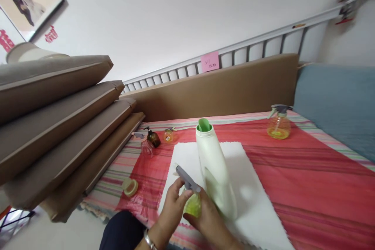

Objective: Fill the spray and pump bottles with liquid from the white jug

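A small spray bottle with yellow-green contents and a grey trigger head is held between my two hands, low in the head view. My left hand has its thumb and fingers closed about the collar below the head. Wrapped round the bottle's body from the right is my right hand. Just behind my right hand stands a large pale green jug, its mouth uncapped with a green spout inside. The jug rests on a white scallop-edged mat.
A round pale cap lies at left on the red cloth. Behind it are a pink clear spray bottle, a brown pump bottle and a small orange bottle. Another spray bottle stands at right. Stacked cushions border the left.
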A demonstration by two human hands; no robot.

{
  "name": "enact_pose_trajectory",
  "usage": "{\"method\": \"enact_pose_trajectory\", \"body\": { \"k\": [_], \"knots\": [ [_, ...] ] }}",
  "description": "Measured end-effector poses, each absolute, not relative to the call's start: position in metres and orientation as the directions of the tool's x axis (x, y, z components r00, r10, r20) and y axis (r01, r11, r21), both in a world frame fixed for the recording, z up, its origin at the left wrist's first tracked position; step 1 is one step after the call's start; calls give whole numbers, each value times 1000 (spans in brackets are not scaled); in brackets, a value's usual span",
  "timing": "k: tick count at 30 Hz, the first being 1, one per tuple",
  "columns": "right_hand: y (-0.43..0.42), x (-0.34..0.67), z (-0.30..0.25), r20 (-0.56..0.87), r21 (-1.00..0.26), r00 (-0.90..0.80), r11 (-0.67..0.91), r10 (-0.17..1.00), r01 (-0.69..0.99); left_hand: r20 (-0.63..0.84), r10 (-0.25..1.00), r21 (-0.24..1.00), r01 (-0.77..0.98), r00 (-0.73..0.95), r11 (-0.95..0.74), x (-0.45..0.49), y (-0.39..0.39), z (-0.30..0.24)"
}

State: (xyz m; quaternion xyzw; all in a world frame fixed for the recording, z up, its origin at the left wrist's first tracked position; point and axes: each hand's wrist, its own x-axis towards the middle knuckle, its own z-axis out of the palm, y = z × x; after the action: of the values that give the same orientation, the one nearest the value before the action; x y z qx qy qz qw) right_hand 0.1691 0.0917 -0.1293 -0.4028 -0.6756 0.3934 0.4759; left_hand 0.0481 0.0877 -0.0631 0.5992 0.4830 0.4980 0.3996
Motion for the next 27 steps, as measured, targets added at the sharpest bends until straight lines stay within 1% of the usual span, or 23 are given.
{"method": "enact_pose_trajectory", "body": {
  "k": [2,3,4,6,7,8,9,12,13,14,15,17,18,19,20,24,25,26,27],
  "knots": [
    [90,169,-125,338,-911,-239,380,910,158,233,966,946,256,-116,-197,51,84,-69],
    [90,169,-124,338,-912,-244,381,909,156,217,965,949,261,-145,-174,51,83,-69],
    [90,169,-123,332,-913,-249,376,910,156,181,976,960,238,-123,-148,50,82,-67],
    [90,168,-124,312,-919,-252,359,916,165,93,995,984,148,37,-98,46,84,-64],
    [90,167,-127,302,-921,-246,348,921,177,71,992,990,114,109,-83,45,86,-64],
    [91,166,-131,294,-920,-237,342,926,192,69,988,991,103,136,-83,46,87,-65],
    [92,165,-135,297,-916,-224,343,928,208,84,990,988,117,110,-97,47,88,-67],
    [94,160,-147,354,-890,-178,389,918,237,155,982,969,208,-112,-129,55,86,-75],
    [95,159,-149,371,-883,-166,402,914,240,162,977,965,227,-137,-128,56,83,-76],
    [95,158,-150,379,-881,-154,406,913,242,156,981,964,235,-112,-127,56,80,-76],
    [94,158,-150,371,-885,-146,396,917,245,141,989,964,236,-53,-125,54,77,-74],
    [93,159,-149,316,-904,-136,341,939,257,103,992,966,232,69,-117,48,73,-68],
    [92,160,-148,282,-914,-133,308,950,265,90,991,967,228,96,-110,46,72,-66],
    [91,161,-147,255,-920,-131,282,958,273,91,992,970,219,87,-108,45,73,-66],
    [91,161,-146,238,-924,-133,266,962,275,109,993,971,209,42,-116,46,74,-68],
    [90,162,-139,248,-932,-169,282,954,227,208,957,967,190,-202,-170,59,77,-83],
    [90,161,-137,248,-934,-170,282,954,219,216,952,968,176,-219,-180,60,77,-85],
    [90,160,-135,243,-936,-173,277,955,217,219,956,969,158,-195,-190,59,76,-86],
    [90,159,-133,232,-938,-170,266,958,222,215,967,971,138,-134,-196,55,77,-84]
  ]
}}
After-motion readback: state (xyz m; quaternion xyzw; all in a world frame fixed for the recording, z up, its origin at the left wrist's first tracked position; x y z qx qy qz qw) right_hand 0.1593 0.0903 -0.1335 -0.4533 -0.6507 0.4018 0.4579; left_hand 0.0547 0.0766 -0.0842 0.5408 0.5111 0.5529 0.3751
